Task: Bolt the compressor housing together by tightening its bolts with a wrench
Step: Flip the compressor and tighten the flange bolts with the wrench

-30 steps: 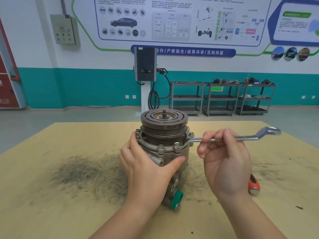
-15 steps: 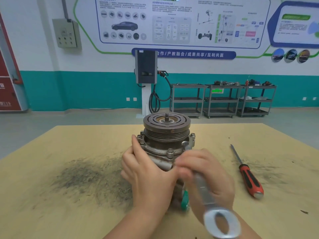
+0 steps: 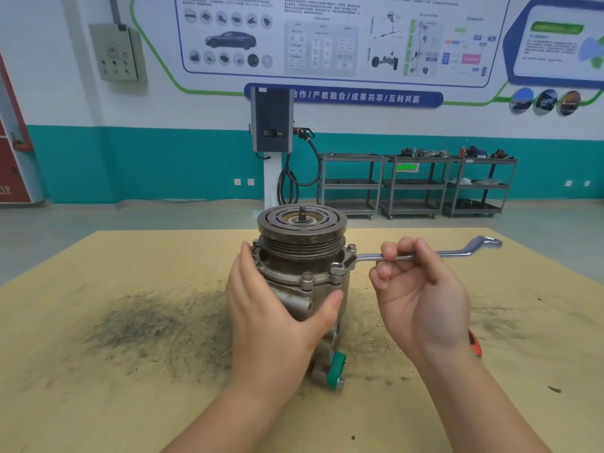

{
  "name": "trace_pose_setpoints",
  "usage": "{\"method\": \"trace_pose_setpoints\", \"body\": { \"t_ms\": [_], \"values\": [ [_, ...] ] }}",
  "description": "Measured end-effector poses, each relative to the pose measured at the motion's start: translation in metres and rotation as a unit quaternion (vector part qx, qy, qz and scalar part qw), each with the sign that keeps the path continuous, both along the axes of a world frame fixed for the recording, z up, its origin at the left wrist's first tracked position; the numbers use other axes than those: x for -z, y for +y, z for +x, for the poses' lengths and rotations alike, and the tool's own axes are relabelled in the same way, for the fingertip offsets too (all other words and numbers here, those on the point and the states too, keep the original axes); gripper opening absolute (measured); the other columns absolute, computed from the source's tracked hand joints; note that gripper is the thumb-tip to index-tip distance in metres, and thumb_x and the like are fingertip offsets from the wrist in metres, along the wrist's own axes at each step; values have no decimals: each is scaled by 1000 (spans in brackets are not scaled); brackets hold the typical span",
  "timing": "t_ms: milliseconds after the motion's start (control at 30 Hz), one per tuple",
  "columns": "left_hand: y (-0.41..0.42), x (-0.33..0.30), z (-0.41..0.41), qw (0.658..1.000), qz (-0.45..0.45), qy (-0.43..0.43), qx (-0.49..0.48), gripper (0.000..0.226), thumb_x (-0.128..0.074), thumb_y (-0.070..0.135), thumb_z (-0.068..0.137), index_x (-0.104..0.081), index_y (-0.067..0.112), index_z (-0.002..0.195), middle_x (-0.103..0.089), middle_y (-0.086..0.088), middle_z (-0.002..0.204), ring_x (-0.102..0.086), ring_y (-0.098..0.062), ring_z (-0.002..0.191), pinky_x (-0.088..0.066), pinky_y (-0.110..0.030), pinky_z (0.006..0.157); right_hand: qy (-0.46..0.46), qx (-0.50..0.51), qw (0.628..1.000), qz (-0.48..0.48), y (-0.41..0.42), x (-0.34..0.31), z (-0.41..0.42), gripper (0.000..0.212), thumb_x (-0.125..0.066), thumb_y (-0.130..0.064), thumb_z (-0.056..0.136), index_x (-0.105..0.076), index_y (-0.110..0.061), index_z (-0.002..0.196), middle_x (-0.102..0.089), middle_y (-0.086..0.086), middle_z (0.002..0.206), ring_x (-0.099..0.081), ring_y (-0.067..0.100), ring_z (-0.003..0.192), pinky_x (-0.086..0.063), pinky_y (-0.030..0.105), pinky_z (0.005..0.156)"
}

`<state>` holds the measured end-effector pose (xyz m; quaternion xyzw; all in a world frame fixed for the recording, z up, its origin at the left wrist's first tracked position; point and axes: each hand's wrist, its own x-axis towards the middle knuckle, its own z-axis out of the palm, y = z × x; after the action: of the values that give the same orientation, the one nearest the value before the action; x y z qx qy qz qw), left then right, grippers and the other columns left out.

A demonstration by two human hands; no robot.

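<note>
Since half a second ago the long silver offset ring wrench [image 3: 425, 255] swung back out to the right, its ring again on a flange bolt [image 3: 336, 267] of the grey metal compressor housing [image 3: 304, 279], which stands upright on the yellow desk [image 3: 130, 371]. The right hand [image 3: 421, 295] grips the wrench shaft; the left hand [image 3: 271, 308] wraps the housing. The tightening step is in hand; next I judge a firm pull toward the body, with the housing braced.

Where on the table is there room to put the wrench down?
Bare tabletop lies left of the compressor, in front of the dark smudge, and along the far left edge. It is crowded near the right hand, where the wrench sticks out and a red-handled tool lies beneath the wrist.
</note>
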<state>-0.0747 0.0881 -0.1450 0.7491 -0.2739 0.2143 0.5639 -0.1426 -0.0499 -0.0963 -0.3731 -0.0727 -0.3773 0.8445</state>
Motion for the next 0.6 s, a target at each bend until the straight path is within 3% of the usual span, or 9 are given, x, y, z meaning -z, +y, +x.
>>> {"method": "trace_pose_setpoints", "body": {
  "t_ms": [67,233,433,600],
  "values": [
    [-3,1,-3,1000,17,-11,-10,112,-51,95,56,-1,50,146,-14,28,144,-10,-1,141,-15,-32,114,11,-21,1000,-7,-4,-1,0,28,-48,-20,83,-65,-14,63,-57,6,66,-49,16,51,-41,23,47],
    [-7,2,-1,998,14,28,-47,133,-54,85,50,-1,26,157,-17,20,138,-13,-6,135,-17,-28,109,40,-72,997,-11,-15,-3,-1,25,-46,-17,85,-63,-12,67,-56,4,67,-48,16,49,-42,23,47],
    [-9,1,-1,998,13,40,-49,136,-56,85,49,-3,22,157,-19,20,130,-16,-2,126,-20,-26,107,91,-149,985,17,-24,-12,10,15,-44,-17,87,-52,-12,75,-50,-1,62,-40,10,43,-37,19,41],
    [-8,1,-1,998,0,40,-52,132,-57,84,51,-10,20,156,-14,22,116,-12,5,116,-22,-25,106,80,-82,993,-31,-24,-9,17,24,-38,-25,98,-49,-12,82,-54,-2,63,-46,9,45,-40,19,43]
  ]
}}
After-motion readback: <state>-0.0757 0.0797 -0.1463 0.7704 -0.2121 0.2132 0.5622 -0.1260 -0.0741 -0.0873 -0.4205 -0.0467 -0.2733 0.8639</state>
